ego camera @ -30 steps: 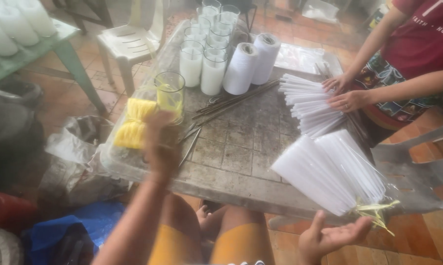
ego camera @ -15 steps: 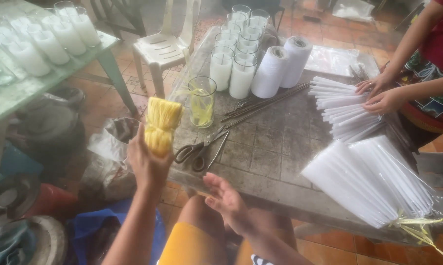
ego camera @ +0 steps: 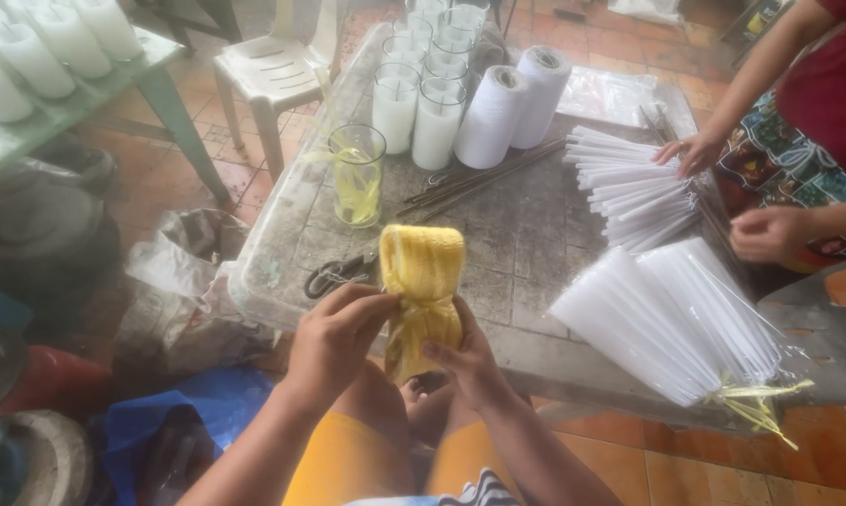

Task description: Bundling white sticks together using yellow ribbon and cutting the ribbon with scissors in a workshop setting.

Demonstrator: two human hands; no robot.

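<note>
Both hands gripping the yellow ribbon bundle (ego camera: 423, 295) at lower centre, over the table (ego camera: 526, 234) edge. Left hand (ego camera: 334, 342) is pinching its waist, right hand (ego camera: 465, 361) fingers closed underneath. Better keeping the loops aligned, pinch tight at the middle.

Worn table (ego camera: 526, 234) (grimy): scissors (ego camera: 341, 275), glass (ego camera: 357, 175), thread cones (ego camera: 509, 105).

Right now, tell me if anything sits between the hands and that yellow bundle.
Nothing does. The left hand and right hand both already grip the yellow bundle at its tied middle, above the near edge of the table. The scissors lie just beyond the left hand, apart from it.
</note>
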